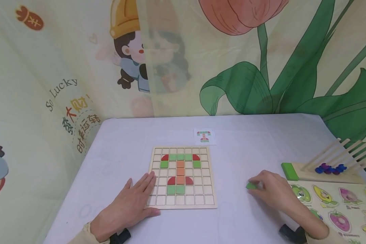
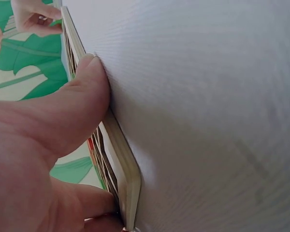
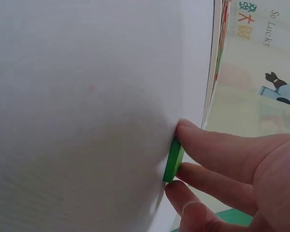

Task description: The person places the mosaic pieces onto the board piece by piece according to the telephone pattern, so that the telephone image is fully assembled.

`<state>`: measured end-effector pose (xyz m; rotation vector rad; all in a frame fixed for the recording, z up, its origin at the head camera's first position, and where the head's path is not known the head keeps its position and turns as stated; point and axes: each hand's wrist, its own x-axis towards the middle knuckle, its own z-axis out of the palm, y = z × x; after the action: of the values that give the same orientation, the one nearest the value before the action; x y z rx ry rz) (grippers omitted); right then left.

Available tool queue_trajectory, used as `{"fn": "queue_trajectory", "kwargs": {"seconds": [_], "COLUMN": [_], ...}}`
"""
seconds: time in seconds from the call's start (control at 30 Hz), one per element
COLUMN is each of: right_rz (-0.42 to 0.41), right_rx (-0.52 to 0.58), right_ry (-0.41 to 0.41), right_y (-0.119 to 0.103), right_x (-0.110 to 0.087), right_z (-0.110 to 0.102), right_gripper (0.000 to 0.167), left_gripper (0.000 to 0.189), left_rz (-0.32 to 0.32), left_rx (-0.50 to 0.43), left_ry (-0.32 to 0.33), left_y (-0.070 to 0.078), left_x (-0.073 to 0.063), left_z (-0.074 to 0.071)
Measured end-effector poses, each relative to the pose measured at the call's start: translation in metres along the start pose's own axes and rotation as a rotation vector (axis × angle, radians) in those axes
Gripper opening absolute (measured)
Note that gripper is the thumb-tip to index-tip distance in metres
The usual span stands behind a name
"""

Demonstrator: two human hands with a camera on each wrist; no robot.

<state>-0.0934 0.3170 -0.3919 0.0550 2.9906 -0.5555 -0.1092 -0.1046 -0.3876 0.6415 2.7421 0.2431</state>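
A wooden grid board (image 1: 201, 200) lies on the white table with green, orange and red pieces forming a pattern in its cells. My left hand (image 1: 128, 203) rests at the board's left edge, fingers stretched out; in the left wrist view the thumb (image 2: 89, 92) touches the board's rim (image 2: 128, 179). Off to the right of the board, my right hand (image 1: 272, 189) pinches a small green block (image 1: 250, 185). Seen from the right wrist, thumb and fingers hold this green block (image 3: 172, 162) by its ends, close to the tabletop.
Behind the board lies a small card (image 1: 204, 137) printed with a similar colored pattern. At the right stands a wooden rack (image 1: 330, 168) with slanted pegs and blue and purple beads. In front of it lies a sheet of fruit and vegetable pictures (image 1: 323, 206).
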Motion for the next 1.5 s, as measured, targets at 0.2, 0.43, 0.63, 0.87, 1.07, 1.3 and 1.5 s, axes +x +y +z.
{"fn": "queue_trajectory", "kwargs": {"seconds": [0.2,0.43,0.63,0.87,1.07,1.3,1.5], "right_rz": [-0.041,-0.145,-0.202,-0.373,-0.54,-0.594,-0.61], "right_rx": [0.005,0.015,0.028,0.07,0.1,0.114,0.129], "right_ry": [-0.016,0.011,0.009,-0.003,-0.056,-0.089,-0.102], "right_y": [0.001,-0.006,-0.033,-0.08,-0.114,-0.129,-0.13], "right_x": [-0.003,-0.005,-0.002,0.007,0.016,0.023,0.028], "right_z": [0.002,0.007,0.013,0.021,0.033,0.046,0.05], "right_gripper": [0.035,0.036,0.034,0.036,0.034,0.031,0.028], "left_gripper": [0.105,0.105,0.105,0.104,0.104,0.104,0.106], "left_rz": [-0.008,0.001,-0.007,-0.003,0.001,0.004,-0.008], "left_rx": [0.006,0.0,0.0,0.004,0.008,0.019,0.014], "left_ry": [-0.003,0.002,0.001,0.005,0.003,0.006,0.003], "left_y": [0.001,-0.001,0.0,0.001,0.001,0.001,0.0], "left_x": [-0.001,-0.001,-0.002,-0.002,-0.001,-0.001,0.0], "left_z": [0.0,-0.001,0.0,0.002,0.001,0.001,0.001]}}
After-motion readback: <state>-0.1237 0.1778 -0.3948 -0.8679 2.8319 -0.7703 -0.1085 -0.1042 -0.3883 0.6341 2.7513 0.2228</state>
